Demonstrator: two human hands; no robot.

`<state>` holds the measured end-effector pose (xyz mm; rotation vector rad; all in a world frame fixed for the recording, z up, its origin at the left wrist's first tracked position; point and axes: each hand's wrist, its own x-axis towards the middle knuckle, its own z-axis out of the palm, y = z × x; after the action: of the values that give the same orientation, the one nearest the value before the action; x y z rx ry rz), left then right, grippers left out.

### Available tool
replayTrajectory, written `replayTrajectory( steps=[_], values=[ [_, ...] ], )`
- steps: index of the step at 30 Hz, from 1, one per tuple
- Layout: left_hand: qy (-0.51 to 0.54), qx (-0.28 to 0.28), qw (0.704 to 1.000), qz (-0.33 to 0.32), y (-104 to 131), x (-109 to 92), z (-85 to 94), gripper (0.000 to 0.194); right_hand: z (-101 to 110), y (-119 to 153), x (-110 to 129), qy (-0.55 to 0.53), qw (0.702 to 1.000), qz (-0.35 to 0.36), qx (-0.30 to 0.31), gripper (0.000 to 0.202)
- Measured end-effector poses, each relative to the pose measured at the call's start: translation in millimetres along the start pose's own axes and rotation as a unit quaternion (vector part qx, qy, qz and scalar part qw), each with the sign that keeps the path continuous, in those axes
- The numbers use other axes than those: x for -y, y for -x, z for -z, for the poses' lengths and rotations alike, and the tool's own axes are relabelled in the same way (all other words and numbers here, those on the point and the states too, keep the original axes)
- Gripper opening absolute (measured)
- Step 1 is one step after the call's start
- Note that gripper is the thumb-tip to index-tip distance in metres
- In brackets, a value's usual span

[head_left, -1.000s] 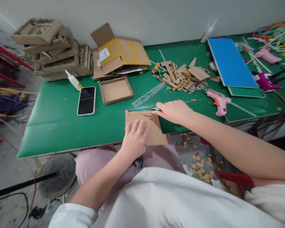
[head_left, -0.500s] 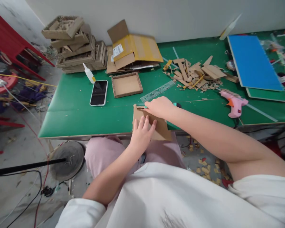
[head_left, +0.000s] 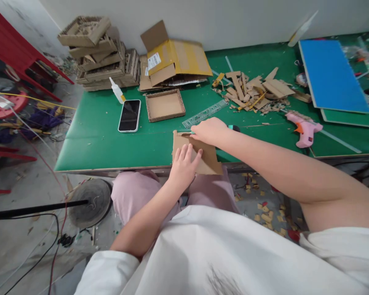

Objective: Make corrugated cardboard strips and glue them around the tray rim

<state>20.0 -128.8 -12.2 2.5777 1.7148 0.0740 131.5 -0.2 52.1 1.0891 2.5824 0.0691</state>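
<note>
One flat brown cardboard sheet (head_left: 207,157) lies at the green surface's (head_left: 119,151) front edge under the spread left hand (head_left: 183,164); the right hand (head_left: 210,131) grips a slim teal-and-black tool (head_left: 232,128), probably a cutter.

The only view is worn on the person's head, at close range above the white shirt (head_left: 203,254), facing forward and steeply down over the lap onto the green worktop (head_left: 110,149). It takes in both hands low at the middle, the wall (head_left: 249,20) along the top and floor (head_left: 27,176) at the left, with no second view to share any part.
</note>
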Motion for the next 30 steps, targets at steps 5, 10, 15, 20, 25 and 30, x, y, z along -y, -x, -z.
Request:
replayTrajectory(
  steps=[5, 10, 15, 20, 25, 30],
  values=[
    [-0.003, 0.003, 1.0, -0.002, 1, -1, 2.0, 0.066, -5, 12, -11, 0.018, 0.999, -0.015, 0.022, 0.036],
    [-0.009, 0.002, 1.0, -0.003, 2, -1, 0.9, 0.065, -10, 28, -26, 0.031, 0.998, -0.032, 0.041, 0.037],
    [-0.007, -0.007, 1.0, 0.001, 2, -1, 0.3, 0.064, -23, 56, -51, 0.049, 0.994, -0.075, 0.067, 0.042],
    [-0.011, -0.005, 1.0, -0.002, 2, -3, 2.3, 0.066, -34, 70, -62, 0.055, 0.989, -0.113, 0.078, 0.043],
    [-0.02, 0.007, 1.0, 0.0, 0, -5, 5.9, 0.066, -24, 66, -60, 0.033, 0.989, -0.116, 0.088, 0.05],
    [-0.031, 0.026, 0.999, 0.001, -3, -7, 9.7, 0.066, 6, 60, -52, 0.029, 0.975, -0.158, 0.151, 0.046]
  ],
)
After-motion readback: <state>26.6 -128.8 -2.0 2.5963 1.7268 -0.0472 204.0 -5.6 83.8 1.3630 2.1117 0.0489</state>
